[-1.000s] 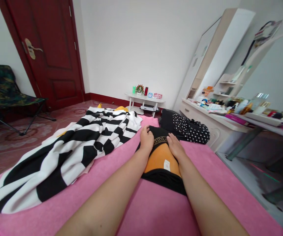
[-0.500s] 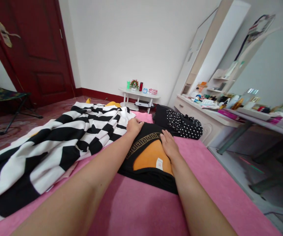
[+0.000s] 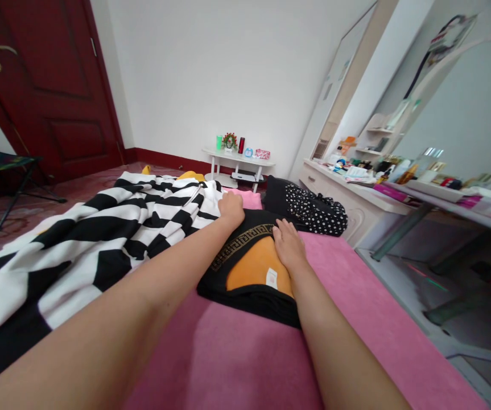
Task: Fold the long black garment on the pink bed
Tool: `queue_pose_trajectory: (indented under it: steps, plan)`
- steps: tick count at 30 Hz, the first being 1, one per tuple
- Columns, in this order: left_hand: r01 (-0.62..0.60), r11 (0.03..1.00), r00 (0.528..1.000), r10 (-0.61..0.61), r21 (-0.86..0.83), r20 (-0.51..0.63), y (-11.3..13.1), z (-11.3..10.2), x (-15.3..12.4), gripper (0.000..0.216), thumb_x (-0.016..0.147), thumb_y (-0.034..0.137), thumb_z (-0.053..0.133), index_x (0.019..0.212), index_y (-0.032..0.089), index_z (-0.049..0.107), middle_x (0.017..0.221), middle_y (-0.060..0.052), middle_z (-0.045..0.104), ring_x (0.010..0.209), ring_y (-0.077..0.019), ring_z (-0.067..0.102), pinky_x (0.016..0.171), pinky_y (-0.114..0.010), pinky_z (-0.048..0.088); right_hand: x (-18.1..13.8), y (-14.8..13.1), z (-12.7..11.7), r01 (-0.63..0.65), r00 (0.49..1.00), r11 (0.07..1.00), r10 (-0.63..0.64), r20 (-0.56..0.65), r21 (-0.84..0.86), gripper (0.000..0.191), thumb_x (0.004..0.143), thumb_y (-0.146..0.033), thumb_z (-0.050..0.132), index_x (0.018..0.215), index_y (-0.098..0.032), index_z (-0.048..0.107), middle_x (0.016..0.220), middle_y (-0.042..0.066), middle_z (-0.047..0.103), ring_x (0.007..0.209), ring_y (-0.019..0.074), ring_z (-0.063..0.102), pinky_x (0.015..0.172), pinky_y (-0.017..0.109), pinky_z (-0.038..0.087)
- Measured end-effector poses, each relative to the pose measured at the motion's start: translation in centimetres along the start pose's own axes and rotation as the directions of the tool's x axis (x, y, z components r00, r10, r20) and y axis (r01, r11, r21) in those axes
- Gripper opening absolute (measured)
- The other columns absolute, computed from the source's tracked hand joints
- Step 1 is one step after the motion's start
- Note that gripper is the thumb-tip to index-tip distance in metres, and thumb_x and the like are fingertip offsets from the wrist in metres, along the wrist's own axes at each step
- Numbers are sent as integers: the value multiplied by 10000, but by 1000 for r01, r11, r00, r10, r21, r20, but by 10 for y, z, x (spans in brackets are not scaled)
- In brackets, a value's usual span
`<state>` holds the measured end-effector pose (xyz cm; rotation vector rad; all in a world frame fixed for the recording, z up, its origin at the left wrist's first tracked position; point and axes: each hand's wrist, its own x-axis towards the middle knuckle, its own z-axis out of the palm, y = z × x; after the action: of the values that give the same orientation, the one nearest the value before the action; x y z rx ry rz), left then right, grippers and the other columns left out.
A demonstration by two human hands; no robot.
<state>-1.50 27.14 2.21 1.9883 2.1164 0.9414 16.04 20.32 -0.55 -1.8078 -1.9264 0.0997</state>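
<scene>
Head view shows the black and orange garment (image 3: pixel 254 267) on the pink bed (image 3: pixel 356 319), left hand (image 3: pixel 231 208) and right hand (image 3: pixel 288 246) pressing flat with fingers relaxed, holding nothing; smoothing outward evenly would likely avoid wrinkles.

Both hands (image 3: pixel 288 246) flat on black-and-orange garment (image 3: pixel 254 267)

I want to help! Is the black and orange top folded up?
Folded: the black and orange top lies as a compact bundle under both hands, inner label showing.

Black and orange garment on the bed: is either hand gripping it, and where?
Neither visibly grips it. The left hand rests on the garment at its far left corner; the right hand lies flat on its far edge.
</scene>
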Motion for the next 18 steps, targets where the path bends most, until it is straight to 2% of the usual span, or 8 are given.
queue_pose_trajectory:
  steps: [2,4,7,11,18]
  plan:
    - [-114,993,993,114,2,19,13,-3,-5,388,823,192,552,1209,155,570,1328,-142,512,1251,-269,441,1014,-371,356,-2,-4,-1,14,998,1000,-15,-59,-21,490,952,-355,276,1367,-168,457,1480,67,365,1396,243,235,1119,443,230]
    - [-235,972,968,236,-19,86,18,3,-14,411,896,323,473,1295,228,499,1373,-63,495,1274,-195,422,1053,-308,316,-3,-5,0,41,993,999,-44,-110,-34,484,947,-341,286,1376,-176,439,1481,62,363,1402,234,215,1118,441,228]
    - [-324,945,922,325,-42,209,13,18,-26,489,938,493,322,1352,260,437,1440,-25,434,1328,-185,363,1093,-324,266,-1,-2,1,43,998,999,-44,-40,-29,511,952,-374,256,1414,-195,379,1513,43,301,1413,224,183,1126,450,206]
    - [-281,960,916,274,-19,293,0,28,-33,666,920,597,206,1422,179,336,1510,-95,305,1402,-246,226,1132,-409,172,4,4,3,-44,990,999,42,134,14,570,950,-455,187,1460,-221,285,1556,22,177,1428,216,131,1140,446,178]
    - [-140,990,929,120,34,350,-4,10,-65,833,873,676,119,1477,107,192,1554,-149,110,1425,-292,121,1125,-447,191,0,2,-1,-105,971,994,101,219,6,608,936,-513,131,1490,-265,168,1576,21,52,1439,221,34,1132,505,140]
